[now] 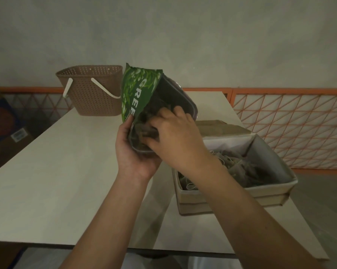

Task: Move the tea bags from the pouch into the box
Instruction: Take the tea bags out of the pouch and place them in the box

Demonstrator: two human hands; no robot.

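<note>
A green tea pouch (136,88) is held up above the table, its mouth tilted toward me. My left hand (133,152) grips the pouch from below at its lower edge. My right hand (175,133) reaches into the open mouth, its fingers curled among the tea bags (144,131) inside. Whether those fingers pinch a bag is hidden. At the right stands the open cardboard box (233,193) lined with white, holding several tea bags (235,166) with strings.
A brown perforated basket (90,90) with white handles stands at the back of the white table (47,181). The box's open lid flap (220,129) lies behind it. An orange lattice railing (291,123) runs along the right. Cartons sit on the floor at the left.
</note>
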